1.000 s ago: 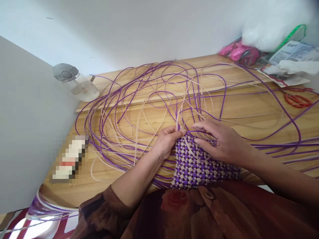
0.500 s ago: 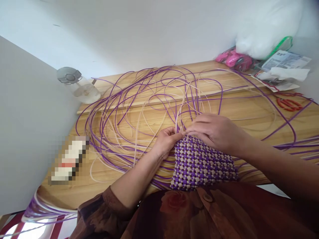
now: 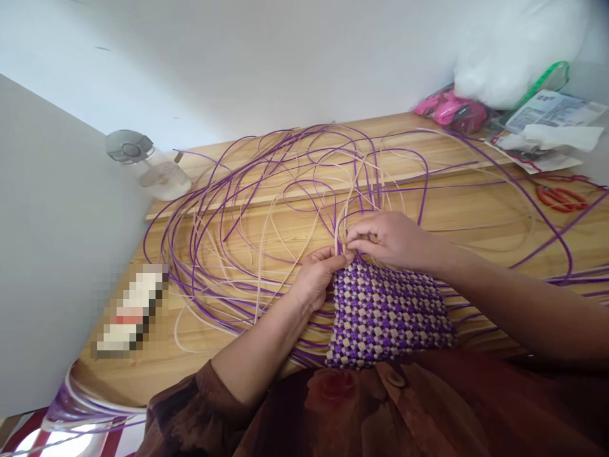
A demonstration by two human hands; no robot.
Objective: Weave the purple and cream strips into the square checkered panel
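A woven panel in purple and beige checks lies at the table's near edge, against my shirt. Its far left corner is pinched between the thumb and fingers of my left hand. Just above that corner, my right hand has its thumb and fingertips closed on a beige strand that rises from the weave. Where exactly the strand passes between the fingertips is partly hidden. Long loose purple and beige strands fan out from the panel's edges in wide loops.
A clear bottle with a grey lid stands at the back left. Red-handled pliers lie at the right, near papers and a pink bundle in plastic. A blurred-out object is at the left. More strands hang over the left edge.
My right hand has shifted left and slightly up, its fingertips now closer to the strand at the corner. The left hand keeps its hold on the panel. The camera view has moved slightly.
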